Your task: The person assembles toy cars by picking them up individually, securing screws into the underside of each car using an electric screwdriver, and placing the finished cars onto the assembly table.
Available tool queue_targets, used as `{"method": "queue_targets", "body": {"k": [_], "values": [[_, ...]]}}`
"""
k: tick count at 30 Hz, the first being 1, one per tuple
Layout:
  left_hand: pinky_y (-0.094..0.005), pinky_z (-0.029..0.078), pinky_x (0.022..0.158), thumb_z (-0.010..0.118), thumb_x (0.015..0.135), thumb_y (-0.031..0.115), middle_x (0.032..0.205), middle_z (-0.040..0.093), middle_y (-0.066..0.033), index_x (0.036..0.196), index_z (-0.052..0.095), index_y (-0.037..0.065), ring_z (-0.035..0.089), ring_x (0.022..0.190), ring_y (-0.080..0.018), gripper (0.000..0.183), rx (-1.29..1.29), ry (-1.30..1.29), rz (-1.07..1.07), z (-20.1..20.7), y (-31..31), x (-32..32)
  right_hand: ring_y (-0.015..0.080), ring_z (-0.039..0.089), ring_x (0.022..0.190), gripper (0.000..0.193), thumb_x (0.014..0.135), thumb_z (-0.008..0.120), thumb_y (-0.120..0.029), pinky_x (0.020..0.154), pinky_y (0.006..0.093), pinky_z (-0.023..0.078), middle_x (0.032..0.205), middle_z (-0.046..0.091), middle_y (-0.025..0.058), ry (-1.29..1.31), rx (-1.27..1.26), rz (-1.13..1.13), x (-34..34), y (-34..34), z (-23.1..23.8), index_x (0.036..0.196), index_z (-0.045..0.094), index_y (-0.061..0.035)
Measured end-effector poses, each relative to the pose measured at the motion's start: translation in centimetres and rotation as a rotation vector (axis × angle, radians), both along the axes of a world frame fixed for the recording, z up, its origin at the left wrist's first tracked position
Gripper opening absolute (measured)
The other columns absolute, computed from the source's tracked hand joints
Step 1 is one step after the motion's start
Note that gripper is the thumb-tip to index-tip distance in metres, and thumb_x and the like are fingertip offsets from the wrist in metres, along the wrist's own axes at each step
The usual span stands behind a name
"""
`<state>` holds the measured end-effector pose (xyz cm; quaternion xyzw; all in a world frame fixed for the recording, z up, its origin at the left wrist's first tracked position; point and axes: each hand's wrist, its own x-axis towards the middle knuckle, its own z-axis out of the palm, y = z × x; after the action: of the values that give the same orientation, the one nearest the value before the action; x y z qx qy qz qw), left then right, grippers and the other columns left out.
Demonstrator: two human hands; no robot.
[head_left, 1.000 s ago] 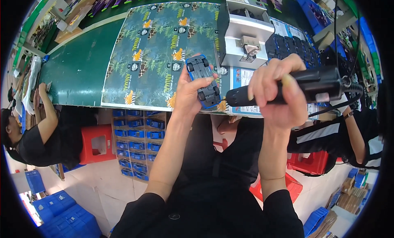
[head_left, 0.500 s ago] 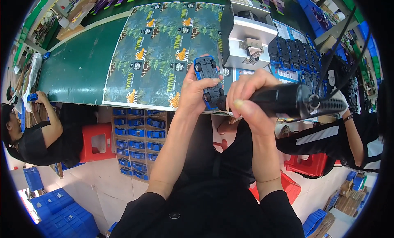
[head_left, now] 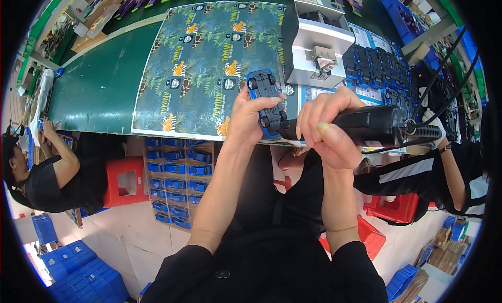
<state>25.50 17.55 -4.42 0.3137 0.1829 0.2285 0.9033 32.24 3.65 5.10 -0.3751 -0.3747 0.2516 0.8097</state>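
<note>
Green covers the long workbench [head_left: 99, 99] that curves across the upper part of the view. Over its middle lies a printed sheet [head_left: 201, 57] with leaves and animals, and to the right of that stands a silver metal machine [head_left: 318, 44]. Beyond the machine's right side, rows of dark and blue car parts [head_left: 374, 65] lie on the bench.

At the bench's near edge, a thick black powered driver [head_left: 368, 126] lies almost level across the view, its body to the right and its nose to the left. The right hand [head_left: 334, 141] is closed round the forward part of it, with a cord trailing from the rear end.

The left hand [head_left: 247, 117] grips a small blue toy car [head_left: 265, 102], belly up, with the thumb laid across the dark underside. The car is just above the bench's near edge, left of the right hand; the left hand is the nearer, being in contact with it. Its long axis runs mostly away from the person, the far end leaning a little left, so the driver meets it roughly crosswise.

The driver's nose is right at the car's near end. Whether the tip touches a screw there cannot be told.
</note>
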Motion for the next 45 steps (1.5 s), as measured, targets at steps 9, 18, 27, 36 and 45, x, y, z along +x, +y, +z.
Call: {"method": "queue_targets", "body": {"k": [9, 18, 27, 36, 45], "values": [[-0.0348, 0.056, 0.074, 0.073, 0.084, 0.012, 0.097, 0.066, -0.0071, 0.112, 0.059, 0.002, 0.068, 0.086, -0.0204, 0.033, 0.158, 0.068, 0.075, 2.7, 0.9, 0.1, 0.0145, 0.050, 0.051, 0.022, 0.084, 0.066, -0.016, 0.053, 0.0304, 0.046, 0.066, 0.052, 0.0061, -0.174, 0.086, 0.086, 0.1, -0.5, 0.8, 0.092, 0.050, -0.0039], [-0.0411, 0.047, 0.088, 0.071, 0.061, 0.070, 0.104, 0.058, -0.0099, 0.114, 0.058, 0.005, 0.057, 0.104, -0.0283, 0.084, 2.382, 0.180, -0.163, 2.9, 10.0, -1.7, 0.0148, 0.048, 0.050, 0.022, 0.087, 0.062, -0.016, 0.052, 0.0293, 0.043, 0.067, 0.049, 0.0057, -0.172, 0.149, -0.029, 2.7, -5.0, -0.2, 0.097, 0.049, -0.0020], [-0.0578, 0.020, 0.115, 0.076, 0.061, 0.069, 0.150, 0.035, -0.0185, 0.143, 0.044, 0.011, 0.031, 0.141, -0.0357, 0.105, 2.483, 0.893, 0.292, 5.0, 24.9, -16.5, 0.0149, 0.049, 0.048, 0.022, 0.086, 0.066, -0.015, 0.048, 0.0281, 0.045, 0.065, 0.051, 0.0061, -0.065, 0.103, 0.060, 3.4, -5.1, -2.0, 0.092, 0.050, -0.0019], [-0.0403, 0.052, 0.085, 0.081, 0.074, 0.018, 0.125, 0.059, -0.0156, 0.118, 0.060, 0.004, 0.063, 0.103, -0.0333, 0.051, 1.992, 0.024, 0.188, 1.1, 2.8, -3.0, 0.0192, 0.054, 0.051, 0.019, 0.081, 0.067, -0.006, 0.051, 0.0324, 0.048, 0.065, 0.057, 0.0115, 0.011, 0.173, -0.009, 3.2, -8.1, -1.6, 0.092, 0.053, 0.0007], [-0.0465, 0.053, 0.079, 0.070, 0.086, 0.045, 0.104, 0.067, -0.0257, 0.117, 0.060, -0.007, 0.068, 0.088, -0.0411, 0.062, 1.528, 0.157, -0.161, 1.8, -16.0, 18.1, 0.0163, 0.056, 0.045, 0.028, 0.079, 0.075, -0.016, 0.050, 0.0306, 0.052, 0.062, 0.057, 0.0056, -0.154, 0.091, -0.087, 2.8, -17.4, 0.5, 0.093, 0.056, 0.0002]]}}
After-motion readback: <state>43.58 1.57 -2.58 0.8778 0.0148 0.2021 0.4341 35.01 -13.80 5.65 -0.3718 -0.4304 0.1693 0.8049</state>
